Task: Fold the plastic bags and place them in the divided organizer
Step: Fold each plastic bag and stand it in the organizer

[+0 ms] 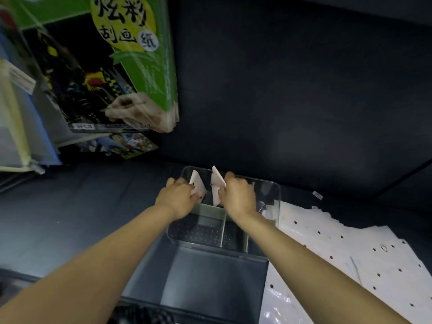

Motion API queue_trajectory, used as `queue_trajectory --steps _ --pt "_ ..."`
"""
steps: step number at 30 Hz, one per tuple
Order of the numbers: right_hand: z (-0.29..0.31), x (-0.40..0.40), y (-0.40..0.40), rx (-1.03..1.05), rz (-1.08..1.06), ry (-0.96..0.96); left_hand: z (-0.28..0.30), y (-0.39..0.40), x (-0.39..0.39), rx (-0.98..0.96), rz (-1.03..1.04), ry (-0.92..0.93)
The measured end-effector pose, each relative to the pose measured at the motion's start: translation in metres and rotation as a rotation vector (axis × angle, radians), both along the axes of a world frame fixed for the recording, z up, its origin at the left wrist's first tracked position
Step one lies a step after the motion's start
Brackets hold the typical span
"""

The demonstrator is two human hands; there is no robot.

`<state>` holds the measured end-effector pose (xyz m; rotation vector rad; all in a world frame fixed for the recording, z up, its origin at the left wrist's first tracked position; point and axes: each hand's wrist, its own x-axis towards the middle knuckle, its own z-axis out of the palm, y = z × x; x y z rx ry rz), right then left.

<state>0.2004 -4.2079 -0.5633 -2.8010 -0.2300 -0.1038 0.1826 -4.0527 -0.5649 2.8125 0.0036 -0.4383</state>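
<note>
Dark tabletop (70, 206) bears clear organizer (277, 195); each hand (177, 197) (236, 197) pinches a folded bag (197, 183) (217, 181).

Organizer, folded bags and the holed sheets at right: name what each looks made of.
Organizer: clear rigid plastic by its see-through glossy walls, with opaque grey-green dividers. Folded bags: thin white plastic film, creased into flat triangles. Perforated sheets: probably the same white film, slightly shiny and punched with round holes.

Both hands (178, 195) (237, 195) hold folded bags (197, 183) in organizer (277, 190).
</note>
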Motion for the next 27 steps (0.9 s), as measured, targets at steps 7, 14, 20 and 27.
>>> queue_trajectory --steps 7,14,20,27 --pt "-0.022 0.006 0.047 -0.064 0.051 0.116 -0.011 0.008 0.002 -0.3 0.115 0.047" --pt "-0.031 -0.006 0.053 0.036 0.224 0.25 -0.01 0.019 -0.003 -0.263 0.184 -0.201" --pt "-0.043 -0.011 0.046 -0.095 0.328 0.354 -0.022 0.028 -0.008 0.227 -0.188 -0.235" --pt "-0.039 -0.042 -0.003 0.091 0.402 0.168 -0.022 0.028 -0.009 0.309 -0.197 -0.191"
